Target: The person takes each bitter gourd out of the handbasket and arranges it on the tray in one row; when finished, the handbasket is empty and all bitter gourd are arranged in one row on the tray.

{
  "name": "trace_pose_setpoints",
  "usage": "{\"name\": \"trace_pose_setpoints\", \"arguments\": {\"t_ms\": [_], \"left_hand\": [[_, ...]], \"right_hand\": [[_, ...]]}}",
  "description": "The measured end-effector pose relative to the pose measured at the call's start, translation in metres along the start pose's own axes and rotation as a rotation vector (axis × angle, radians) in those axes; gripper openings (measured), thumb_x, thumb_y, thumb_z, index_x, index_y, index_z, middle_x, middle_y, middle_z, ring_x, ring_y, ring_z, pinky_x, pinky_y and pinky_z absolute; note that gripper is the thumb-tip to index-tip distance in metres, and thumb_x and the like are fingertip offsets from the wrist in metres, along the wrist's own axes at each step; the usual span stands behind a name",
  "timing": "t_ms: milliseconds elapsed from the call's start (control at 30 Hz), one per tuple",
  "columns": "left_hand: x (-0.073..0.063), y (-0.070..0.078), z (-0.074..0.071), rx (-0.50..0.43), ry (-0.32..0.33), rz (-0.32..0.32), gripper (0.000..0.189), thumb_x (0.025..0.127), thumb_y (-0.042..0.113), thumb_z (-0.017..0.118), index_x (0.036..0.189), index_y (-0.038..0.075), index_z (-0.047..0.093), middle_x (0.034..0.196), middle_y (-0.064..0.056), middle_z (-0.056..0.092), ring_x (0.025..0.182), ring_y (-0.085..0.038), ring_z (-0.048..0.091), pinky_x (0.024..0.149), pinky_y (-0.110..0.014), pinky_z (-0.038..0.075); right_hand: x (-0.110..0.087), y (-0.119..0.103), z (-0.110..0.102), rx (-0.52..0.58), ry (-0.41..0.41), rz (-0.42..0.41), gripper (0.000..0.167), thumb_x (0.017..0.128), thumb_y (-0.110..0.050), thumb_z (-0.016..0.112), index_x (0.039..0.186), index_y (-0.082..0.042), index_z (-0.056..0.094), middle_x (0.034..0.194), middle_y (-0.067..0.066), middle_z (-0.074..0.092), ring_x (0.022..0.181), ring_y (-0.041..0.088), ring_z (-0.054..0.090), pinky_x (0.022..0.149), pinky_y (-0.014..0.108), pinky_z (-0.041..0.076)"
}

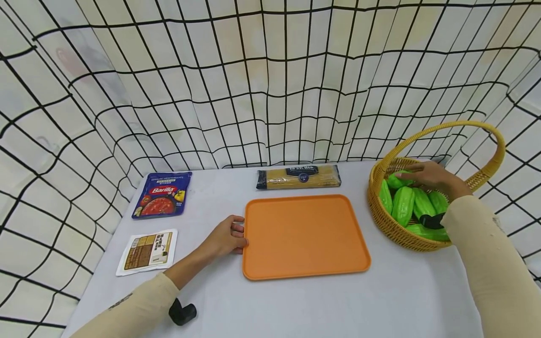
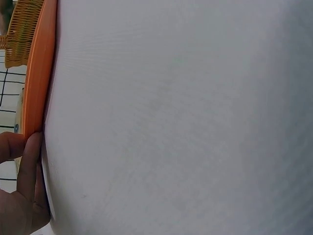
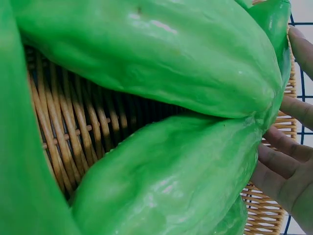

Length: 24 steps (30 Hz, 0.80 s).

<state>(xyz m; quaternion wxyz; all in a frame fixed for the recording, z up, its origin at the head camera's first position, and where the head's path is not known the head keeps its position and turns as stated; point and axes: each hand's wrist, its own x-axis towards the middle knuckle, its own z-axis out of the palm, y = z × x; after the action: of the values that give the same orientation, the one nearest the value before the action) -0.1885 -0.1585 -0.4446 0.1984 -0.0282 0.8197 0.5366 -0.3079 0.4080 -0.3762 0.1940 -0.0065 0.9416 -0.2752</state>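
Observation:
My left hand (image 1: pixel 226 237) pinches the left edge of a flat orange tray (image 1: pixel 304 237), thumb over the rim. In the left wrist view the thumb and fingers meet at the edge of the tray (image 2: pixel 40 73). My right hand (image 1: pixel 431 177) is inside a yellow wicker basket (image 1: pixel 380 220), over a green vegetable (image 1: pixel 397 182) at its back. Several glossy, elongated, ridged green vegetables (image 1: pixel 403 206) fill the basket. In the right wrist view the right hand's fingers (image 3: pixel 293 115) are spread beside the far ends of two large vegetables (image 3: pixel 166 181).
A pack of spaghetti (image 1: pixel 297 177) lies behind the tray. At the left are a blue Barilla sauce pouch (image 1: pixel 162 195) and a white-and-brown packet (image 1: pixel 147 252). The basket's tall handle (image 1: pixel 448 124) arches over the right hand. A black-grid backdrop (image 1: pixel 287 84) stands behind the white table.

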Motion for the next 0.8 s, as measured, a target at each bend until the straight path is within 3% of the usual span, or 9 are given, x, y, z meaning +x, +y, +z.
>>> {"name": "trace_pose_setpoints", "arguments": {"t_ms": [467,800], "left_hand": [[-0.003,0.0,0.002,0.027,0.012,-0.011,0.067,0.083,-0.005,0.073,0.143,0.0,0.044,0.118,-0.016,0.053,0.096,-0.022,0.059,0.07,-0.032,0.065],[0.0,0.0,0.001,0.026,0.014,0.001,0.066,0.083,-0.005,0.072,0.143,0.0,0.043,0.118,-0.016,0.053,0.098,-0.022,0.057,0.07,-0.032,0.065]], "right_hand": [[0.0,-0.021,0.004,0.025,0.006,-0.024,0.09,0.096,-0.062,0.052,0.153,0.004,0.031,0.151,0.041,0.03,0.125,0.054,0.052,0.1,0.061,0.052],[0.003,-0.023,0.002,0.091,-0.022,0.007,0.101,0.092,-0.061,0.061,0.161,-0.006,0.012,0.151,0.04,0.029,0.124,0.053,0.053,0.094,0.055,0.057]]}}
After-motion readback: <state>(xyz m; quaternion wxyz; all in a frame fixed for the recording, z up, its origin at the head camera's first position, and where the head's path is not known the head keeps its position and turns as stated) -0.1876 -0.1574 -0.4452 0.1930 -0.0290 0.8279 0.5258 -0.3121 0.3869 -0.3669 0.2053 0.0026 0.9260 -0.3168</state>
